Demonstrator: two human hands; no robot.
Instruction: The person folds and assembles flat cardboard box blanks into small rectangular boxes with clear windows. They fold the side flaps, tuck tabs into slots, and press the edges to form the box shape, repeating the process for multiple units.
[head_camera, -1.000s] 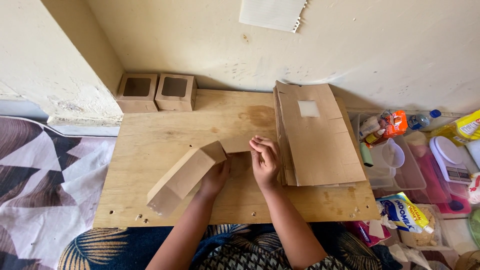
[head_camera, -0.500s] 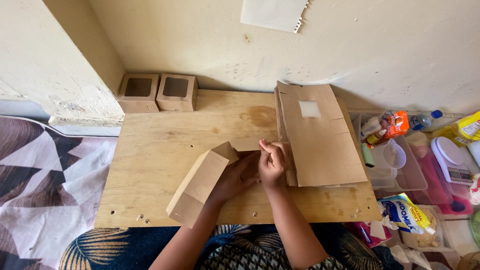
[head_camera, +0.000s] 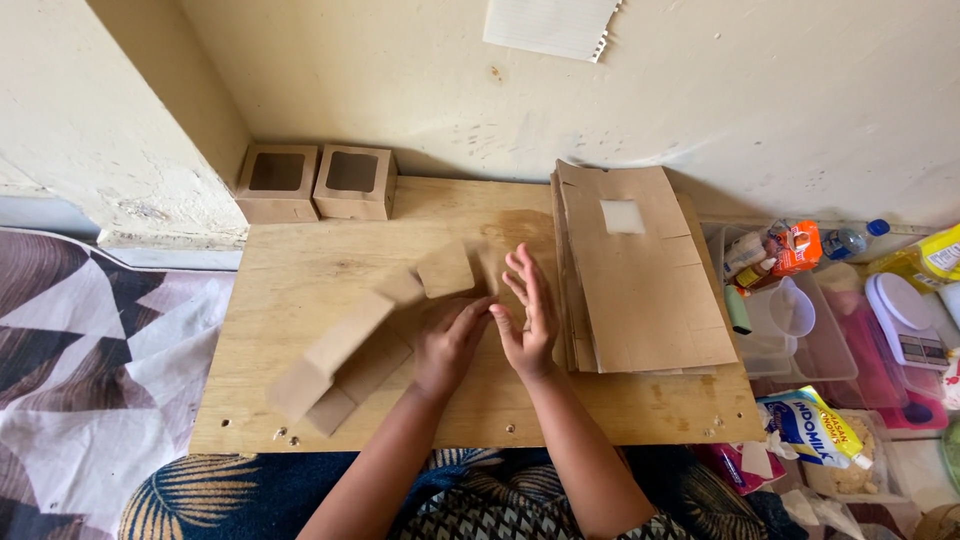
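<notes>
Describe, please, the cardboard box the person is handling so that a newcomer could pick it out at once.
Start at the plywood board on the floor. Left of its middle, under the left hand, lies a half-folded brown box, blurred, with flaps splayed open. The two finished window boxes stand at the wall, and the flat stack lies right; only this one is half-formed.

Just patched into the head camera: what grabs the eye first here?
The two hands at the middle of the plywood board: the left hand presses on a blurred, half-folded brown cardboard box, the right hand open beside it. Right of them lies a stack of flat box blanks; two finished window boxes sit at the far left corner against the wall.
</notes>
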